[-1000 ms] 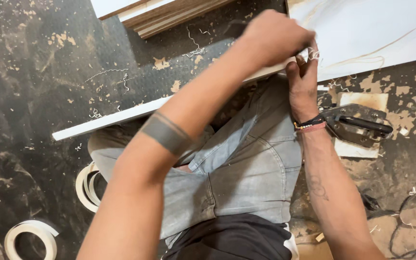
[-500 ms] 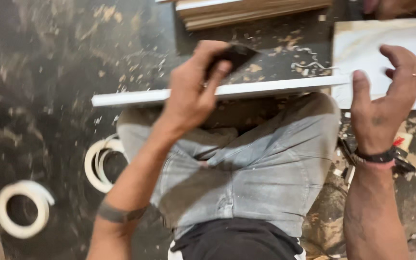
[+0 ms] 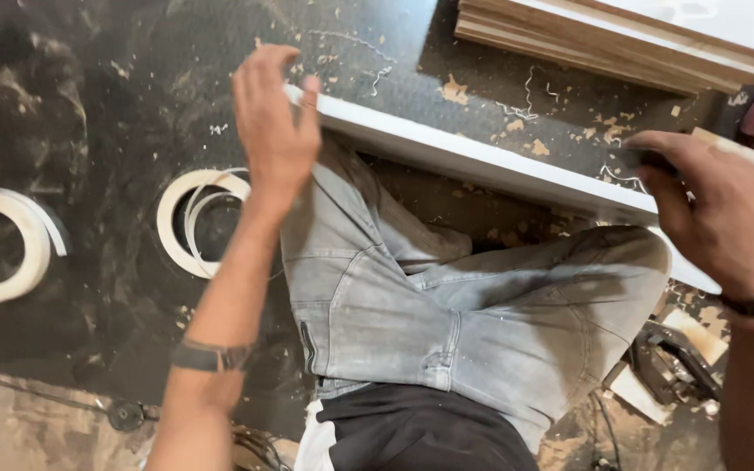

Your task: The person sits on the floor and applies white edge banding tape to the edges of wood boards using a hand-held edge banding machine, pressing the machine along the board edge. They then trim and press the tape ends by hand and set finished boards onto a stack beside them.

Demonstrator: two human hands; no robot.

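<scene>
A long white board (image 3: 482,161) lies across the person's grey-trousered lap (image 3: 447,305), running upper left to lower right; left hand (image 3: 274,131), fingers loosely spread, touches its left end; right hand (image 3: 722,214) curls over the right end, grasp hidden.

The right hand (image 3: 726,209) hides the white board's (image 3: 482,161) end.
</scene>
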